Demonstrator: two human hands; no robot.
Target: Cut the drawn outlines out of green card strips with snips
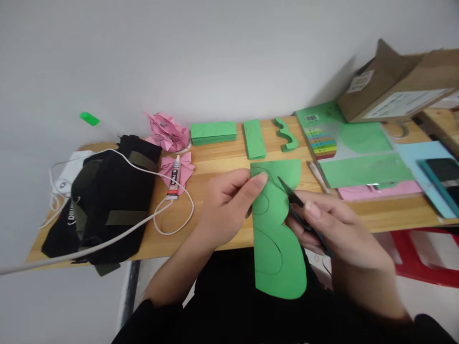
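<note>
**While my left hand (233,200) pinches the green sheet (274,229), my right hand (337,229) has the scissors (308,222) on it**

Since both hands are busy, quick rundown. My left is closed on the sheet's upper left edge, thumb on top, fingers mostly tucked behind. My right is wrapped round the dark scissor handles, and one blade lies across the upper right part of the sheet. Can't really tell how far apart the blades are, the other one's hidden.

The sheet is up in front of me, top part over the wooden table (222,191), bottom hanging over my black clothes. It's got a wavy right edge and dark curved lines drawn on it.

Behind it there's a wide green stack (213,133), a narrower green stack (255,138) just beside that, then a wavy green piece (291,142). Off to the left: a crumply pink paper flower (167,131), a B-7000 tube (174,179) lying on more pink paper (186,168), and a black bag (118,196) with a white cable (118,237) running over it. Right side has a pen (317,174), packaged green paper (362,169) and an open cardboard box (398,83).
</note>
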